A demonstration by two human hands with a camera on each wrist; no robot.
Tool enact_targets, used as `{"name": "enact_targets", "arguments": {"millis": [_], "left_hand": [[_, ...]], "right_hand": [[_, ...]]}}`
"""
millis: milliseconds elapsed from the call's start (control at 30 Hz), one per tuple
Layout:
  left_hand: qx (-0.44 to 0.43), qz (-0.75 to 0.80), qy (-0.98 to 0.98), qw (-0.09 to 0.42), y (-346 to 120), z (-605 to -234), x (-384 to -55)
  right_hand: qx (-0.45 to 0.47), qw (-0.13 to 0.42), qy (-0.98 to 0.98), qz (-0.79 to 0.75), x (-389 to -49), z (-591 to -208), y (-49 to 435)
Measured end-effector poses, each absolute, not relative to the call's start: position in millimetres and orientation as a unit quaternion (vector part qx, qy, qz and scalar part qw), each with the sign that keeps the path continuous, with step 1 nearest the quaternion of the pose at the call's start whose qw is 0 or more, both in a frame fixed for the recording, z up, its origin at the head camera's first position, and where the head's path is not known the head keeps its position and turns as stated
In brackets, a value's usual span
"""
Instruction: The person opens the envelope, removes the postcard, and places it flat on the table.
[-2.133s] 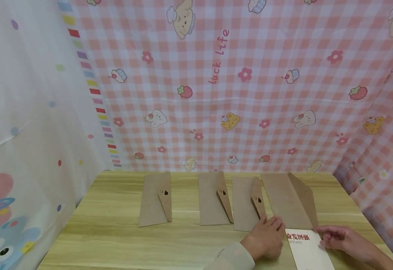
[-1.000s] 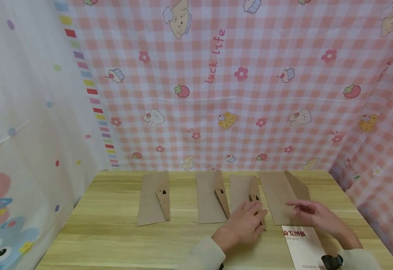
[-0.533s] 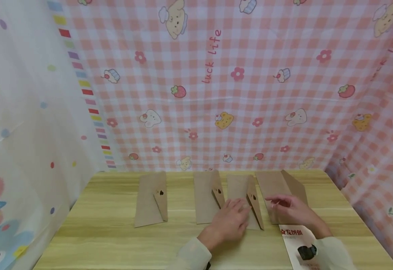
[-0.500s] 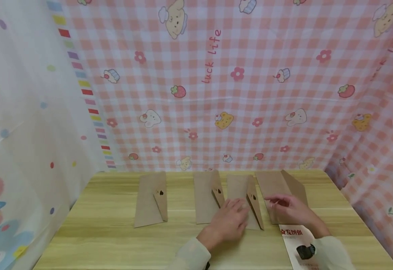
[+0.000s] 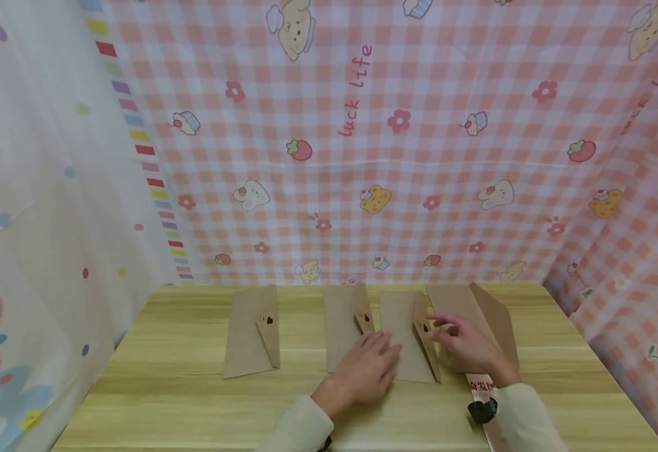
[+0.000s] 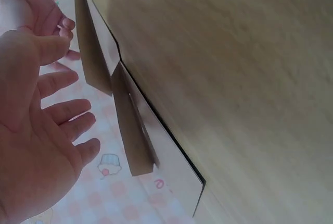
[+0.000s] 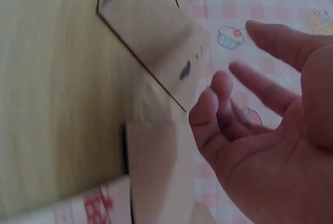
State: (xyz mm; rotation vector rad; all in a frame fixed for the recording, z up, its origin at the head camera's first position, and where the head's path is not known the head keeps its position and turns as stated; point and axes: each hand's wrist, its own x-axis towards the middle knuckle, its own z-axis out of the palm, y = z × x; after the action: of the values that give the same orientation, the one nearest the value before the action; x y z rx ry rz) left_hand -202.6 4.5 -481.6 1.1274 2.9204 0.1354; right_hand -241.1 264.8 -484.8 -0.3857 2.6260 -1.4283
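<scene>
Though left hand (image 5: 361,370) and right hand (image 5: 467,344), relaxed, hold nothing, we fear the right sleeve (image 5: 525,415) dragging the card (image 5: 478,382).

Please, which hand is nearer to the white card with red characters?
Right. The right hand is just beyond the far edge of the white card; the left hand is farther off, to the card's left.

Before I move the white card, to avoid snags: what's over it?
In the head view, the right sleeve and black wrist device overlap the white card. Some red print shows; its right side is covered.
</scene>
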Motion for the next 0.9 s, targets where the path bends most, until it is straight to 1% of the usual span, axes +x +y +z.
{"name": "enact_targets", "arguments": {"millis": [267,433,567,900], "left_hand": [[0.362,0.052,0.93,0.035,9,-484,-203],[0.358,0.056,0.93,0.062,12,-486,-201],[0.351,0.051,0.931,0.083,15,-488,-200],[0.328,0.022,0.938,0.107,14,-487,-200]], "right_hand": [[-0.091,0.07,0.877,-0.467,-245,-491,250],[-0.089,0.076,0.874,-0.472,-246,-494,243],[-0.08,0.071,0.88,-0.463,-249,-497,236],[-0.067,0.045,0.885,-0.458,-253,-502,220]]}}
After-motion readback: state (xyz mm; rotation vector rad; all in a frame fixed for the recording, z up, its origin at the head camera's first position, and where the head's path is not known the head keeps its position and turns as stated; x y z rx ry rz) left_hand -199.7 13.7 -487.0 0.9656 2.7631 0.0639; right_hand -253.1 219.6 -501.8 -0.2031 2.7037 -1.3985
